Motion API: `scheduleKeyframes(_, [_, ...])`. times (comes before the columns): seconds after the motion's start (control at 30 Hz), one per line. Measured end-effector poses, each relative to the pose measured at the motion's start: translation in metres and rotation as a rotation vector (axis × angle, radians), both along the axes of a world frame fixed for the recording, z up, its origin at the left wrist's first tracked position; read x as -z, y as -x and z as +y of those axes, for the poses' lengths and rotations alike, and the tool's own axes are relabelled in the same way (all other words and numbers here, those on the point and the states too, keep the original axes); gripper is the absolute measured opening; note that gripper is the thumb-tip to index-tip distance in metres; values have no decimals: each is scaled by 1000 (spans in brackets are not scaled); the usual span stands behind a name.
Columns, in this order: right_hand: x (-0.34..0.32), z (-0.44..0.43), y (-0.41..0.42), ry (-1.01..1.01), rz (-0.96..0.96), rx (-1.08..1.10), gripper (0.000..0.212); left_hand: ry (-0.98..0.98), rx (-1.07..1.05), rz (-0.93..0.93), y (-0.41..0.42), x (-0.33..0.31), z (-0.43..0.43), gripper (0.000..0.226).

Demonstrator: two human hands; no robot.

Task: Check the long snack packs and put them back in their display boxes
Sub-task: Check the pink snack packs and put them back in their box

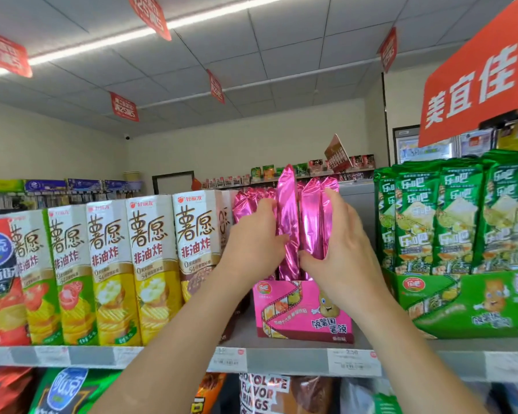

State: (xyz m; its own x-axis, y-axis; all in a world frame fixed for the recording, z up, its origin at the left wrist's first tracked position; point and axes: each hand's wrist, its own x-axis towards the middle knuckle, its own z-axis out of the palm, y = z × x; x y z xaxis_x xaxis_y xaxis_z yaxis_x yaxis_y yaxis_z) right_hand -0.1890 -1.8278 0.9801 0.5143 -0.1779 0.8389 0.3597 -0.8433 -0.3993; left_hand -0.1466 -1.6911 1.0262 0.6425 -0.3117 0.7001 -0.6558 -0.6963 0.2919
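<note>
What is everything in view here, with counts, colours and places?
pink snack packs: several, metallic pink, upright in the pink display box, one raised higher
pink display box: one, pink, shelf centre
green snack packs: several, green, in the green display box
green display box: one, green, shelf right
chip cartons: several, white-topped, shelf left
hanging signs: several, red, ceiling
left hand: one, grips pink snack packs from the left
right hand: one, grips them from the right

Shiny magenta foil on the long snack packs [287, 222]. Matching pink display box [305, 315] with film-strip band and brown cartoon potato. Vivid green packs [458, 216] in a green display box [473, 306], white lettering. Mostly white chip cartons [150, 258], brown characters. Bright red ceiling signs [123, 106], white characters.
</note>
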Motion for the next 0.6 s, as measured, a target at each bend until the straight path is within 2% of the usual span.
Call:
scheduleKeyframes(0.27, [5, -2, 2, 0, 24, -2, 101, -226, -207, -249, 9, 14, -1, 32])
scheduleKeyframes(0.37, [6, 1, 5, 75, 60, 111, 96, -239, -293, -321, 15, 20, 4, 27])
scheduleKeyframes(0.47, [6, 6, 11, 189, 18, 224, 92, -278, -442, -362, 15, 23, 10, 24])
scheduleKeyframes(0.6, [8, 12, 13, 381, 15, 193, 60, -419, -476, -305, 12, 20, 10, 26])
